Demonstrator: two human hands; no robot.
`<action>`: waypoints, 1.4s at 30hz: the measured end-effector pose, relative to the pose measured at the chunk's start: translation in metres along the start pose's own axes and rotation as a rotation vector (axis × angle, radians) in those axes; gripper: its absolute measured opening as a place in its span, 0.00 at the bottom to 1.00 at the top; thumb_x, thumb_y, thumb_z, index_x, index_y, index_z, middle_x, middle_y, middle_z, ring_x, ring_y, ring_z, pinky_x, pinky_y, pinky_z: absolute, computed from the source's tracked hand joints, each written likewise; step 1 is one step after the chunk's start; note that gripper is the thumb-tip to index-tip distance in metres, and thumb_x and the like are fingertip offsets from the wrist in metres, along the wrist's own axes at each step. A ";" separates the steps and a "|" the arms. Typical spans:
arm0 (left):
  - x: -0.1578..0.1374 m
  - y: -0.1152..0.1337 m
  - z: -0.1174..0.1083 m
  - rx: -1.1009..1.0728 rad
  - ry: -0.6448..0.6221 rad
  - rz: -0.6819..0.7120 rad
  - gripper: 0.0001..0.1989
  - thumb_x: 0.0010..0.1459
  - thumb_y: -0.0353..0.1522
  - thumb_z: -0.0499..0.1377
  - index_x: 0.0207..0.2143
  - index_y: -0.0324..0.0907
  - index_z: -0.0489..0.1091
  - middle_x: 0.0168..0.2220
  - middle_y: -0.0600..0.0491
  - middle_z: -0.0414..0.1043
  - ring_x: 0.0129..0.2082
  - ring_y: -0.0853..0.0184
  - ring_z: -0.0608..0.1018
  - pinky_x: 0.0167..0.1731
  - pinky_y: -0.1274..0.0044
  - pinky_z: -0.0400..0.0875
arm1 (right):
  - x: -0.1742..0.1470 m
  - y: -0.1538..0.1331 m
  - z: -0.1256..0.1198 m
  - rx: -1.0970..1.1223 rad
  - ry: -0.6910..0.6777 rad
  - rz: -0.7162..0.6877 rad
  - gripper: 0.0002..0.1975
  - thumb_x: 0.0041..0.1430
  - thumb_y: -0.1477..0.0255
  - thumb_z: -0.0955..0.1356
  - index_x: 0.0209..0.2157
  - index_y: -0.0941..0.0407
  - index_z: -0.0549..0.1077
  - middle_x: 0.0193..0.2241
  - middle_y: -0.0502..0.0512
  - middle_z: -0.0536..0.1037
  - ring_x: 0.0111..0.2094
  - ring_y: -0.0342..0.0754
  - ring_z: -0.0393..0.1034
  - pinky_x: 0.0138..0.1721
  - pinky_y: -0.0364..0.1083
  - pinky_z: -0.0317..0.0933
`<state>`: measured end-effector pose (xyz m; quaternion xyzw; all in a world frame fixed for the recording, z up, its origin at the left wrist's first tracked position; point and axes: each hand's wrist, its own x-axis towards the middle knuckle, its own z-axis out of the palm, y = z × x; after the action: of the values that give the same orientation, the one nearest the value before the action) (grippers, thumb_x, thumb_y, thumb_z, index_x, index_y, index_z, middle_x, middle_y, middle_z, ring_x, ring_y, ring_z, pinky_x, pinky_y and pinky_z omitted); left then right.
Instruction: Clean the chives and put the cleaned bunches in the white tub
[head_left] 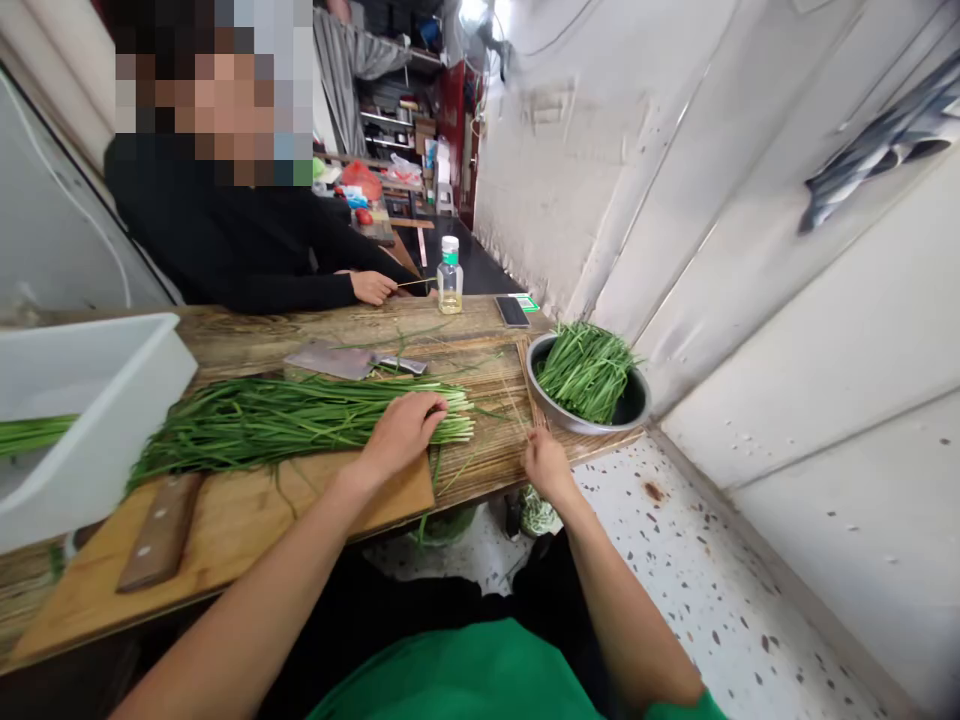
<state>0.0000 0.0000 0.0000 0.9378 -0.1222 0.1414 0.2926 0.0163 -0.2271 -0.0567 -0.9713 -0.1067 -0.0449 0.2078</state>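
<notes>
A long bundle of garlic chives (285, 415) lies across a wooden cutting board (322, 500), its pale cut ends pointing right. My left hand (403, 432) is over those ends, thumb and fingers closed on the stalks; its fingertips are partly hidden. My right hand (549, 462) is closed in a pinch by the table edge, apart from the bundle. A thin, blurred chive strand (516, 402) rises from its fingers. Close to that hand, a grey metal bowl (589, 424) holds a heap of cut chives (589, 372).
A cleaver (334, 360) lies behind the bundle; a brown knife handle (160, 535) rests on the board. At left stands a white bin (150, 385). A bottle (450, 275) and phone (513, 312) sit toward the back. Across the wooden table (225, 335), a person (240, 240) holds a strand.
</notes>
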 end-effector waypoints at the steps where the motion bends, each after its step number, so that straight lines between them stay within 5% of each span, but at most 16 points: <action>1: 0.002 -0.003 0.000 -0.086 -0.040 -0.049 0.10 0.52 0.35 0.50 0.31 0.40 0.69 0.31 0.52 0.71 0.33 0.66 0.69 0.34 0.75 0.60 | -0.016 0.002 0.002 0.192 0.017 -0.019 0.15 0.54 0.80 0.57 0.43 0.63 0.66 0.22 0.53 0.73 0.25 0.43 0.69 0.29 0.39 0.60; 5: 0.014 -0.018 0.011 -0.416 -0.134 -0.282 0.10 0.46 0.35 0.54 0.23 0.38 0.71 0.24 0.53 0.72 0.23 0.70 0.69 0.26 0.79 0.62 | -0.086 0.003 0.025 0.737 0.011 0.042 0.19 0.59 0.66 0.56 0.48 0.60 0.64 0.14 0.47 0.66 0.14 0.41 0.60 0.15 0.38 0.54; 10: 0.022 -0.022 0.020 -0.596 -0.157 -0.478 0.06 0.37 0.28 0.57 0.20 0.36 0.72 0.25 0.52 0.73 0.18 0.74 0.66 0.21 0.81 0.61 | -0.128 -0.007 0.045 0.745 0.062 -0.023 0.22 0.58 0.62 0.58 0.51 0.56 0.65 0.17 0.51 0.70 0.15 0.43 0.62 0.17 0.40 0.59; 19: 0.017 -0.013 0.009 -0.655 -0.220 -0.502 0.05 0.36 0.30 0.58 0.15 0.36 0.71 0.33 0.49 0.74 0.19 0.76 0.65 0.21 0.81 0.62 | -0.122 -0.017 0.043 0.644 0.108 -0.140 0.20 0.58 0.66 0.58 0.49 0.55 0.67 0.31 0.57 0.76 0.28 0.47 0.71 0.29 0.42 0.66; 26: 0.019 -0.020 0.013 -0.664 -0.246 -0.504 0.08 0.37 0.30 0.58 0.23 0.36 0.73 0.25 0.51 0.73 0.19 0.75 0.65 0.20 0.81 0.60 | -0.120 -0.020 0.041 0.688 0.036 -0.093 0.21 0.58 0.66 0.58 0.52 0.58 0.63 0.17 0.50 0.68 0.16 0.42 0.60 0.20 0.40 0.58; 35: 0.016 -0.018 0.007 -0.666 -0.282 -0.480 0.18 0.44 0.40 0.57 0.34 0.36 0.73 0.16 0.58 0.61 0.16 0.76 0.59 0.18 0.82 0.51 | -0.072 -0.041 0.036 1.091 -0.165 0.024 0.20 0.57 0.61 0.59 0.46 0.61 0.62 0.10 0.40 0.58 0.11 0.37 0.50 0.14 0.37 0.46; 42: 0.018 -0.027 0.007 -0.805 -0.324 -0.470 0.20 0.42 0.42 0.60 0.32 0.34 0.73 0.17 0.57 0.62 0.19 0.76 0.61 0.19 0.82 0.53 | -0.096 -0.045 0.029 1.254 -0.248 0.094 0.10 0.56 0.64 0.59 0.35 0.56 0.59 0.20 0.43 0.65 0.08 0.32 0.48 0.08 0.34 0.41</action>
<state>0.0260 0.0152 -0.0132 0.7625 0.0038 -0.1346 0.6328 -0.0859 -0.1934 -0.0784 -0.6670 -0.0934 0.1480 0.7242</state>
